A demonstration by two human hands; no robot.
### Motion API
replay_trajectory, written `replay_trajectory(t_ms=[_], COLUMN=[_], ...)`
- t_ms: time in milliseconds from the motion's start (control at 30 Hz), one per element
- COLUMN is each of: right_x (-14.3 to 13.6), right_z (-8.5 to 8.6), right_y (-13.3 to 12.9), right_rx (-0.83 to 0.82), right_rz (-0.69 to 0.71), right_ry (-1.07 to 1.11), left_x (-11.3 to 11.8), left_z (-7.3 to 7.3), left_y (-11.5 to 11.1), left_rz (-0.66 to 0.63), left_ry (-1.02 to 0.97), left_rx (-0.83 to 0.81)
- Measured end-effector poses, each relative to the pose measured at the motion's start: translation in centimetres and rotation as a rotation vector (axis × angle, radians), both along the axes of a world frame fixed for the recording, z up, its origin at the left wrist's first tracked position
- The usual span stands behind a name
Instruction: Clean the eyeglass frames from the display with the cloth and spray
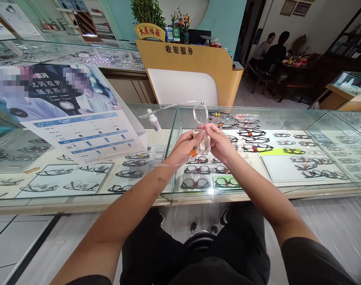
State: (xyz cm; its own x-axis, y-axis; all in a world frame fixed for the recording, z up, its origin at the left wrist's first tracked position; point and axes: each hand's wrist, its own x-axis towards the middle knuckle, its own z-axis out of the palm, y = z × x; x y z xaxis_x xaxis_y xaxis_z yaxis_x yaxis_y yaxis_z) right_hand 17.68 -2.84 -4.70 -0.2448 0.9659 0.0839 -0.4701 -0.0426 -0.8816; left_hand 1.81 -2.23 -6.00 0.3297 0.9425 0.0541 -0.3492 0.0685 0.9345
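A pair of clear-framed eyeglasses (204,107) is held up over the glass counter, turned on its side with one lens above the other. My left hand (186,143) is closed on the lower lens, its thumb lying across it. At the middle of the frame, my right hand (220,141) pinches the eyeglasses with thumb and fingers. One clear temple stretches left from the top, and the other passes by my left wrist. A small orange tag shows beside my left fingers. Whether a cloth lies against the lower lens cannot be made out.
Below my hands, the glass display counter (287,188) contains rows of eyeglasses. A small white bottle (154,120) stands left of my hands, near a large printed sign (91,134). Beyond is a wooden cashier desk (192,59). Two people (269,51) sit at the back right.
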Motion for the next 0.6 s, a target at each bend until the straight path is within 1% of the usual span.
replay_trajectory(t_ms=[167,267,467,533,600], right_x=[-0.29,-0.24,0.15,0.05,-0.21], right_z=[0.11,0.05,-0.09,-0.07,-0.08], right_y=[-0.12,0.13,0.57,0.54,0.44], right_rx=[-0.016,-0.030,-0.086,-0.086,-0.077], right_rz=[0.015,0.010,-0.023,-0.024,-0.023], right_ry=[-0.007,0.033,0.105,0.109,0.122], left_x=[-0.26,-0.50,-0.53,-0.40,-0.23], left_z=[-0.56,-0.81,-0.38,-0.24,-0.19], left_y=[0.35,0.55,0.33,0.16,0.01], left_rz=[-0.025,-0.047,-0.088,-0.060,-0.001], left_ry=[-0.004,0.015,0.082,0.089,0.086], left_rx=[-0.045,-0.030,0.017,0.037,0.065])
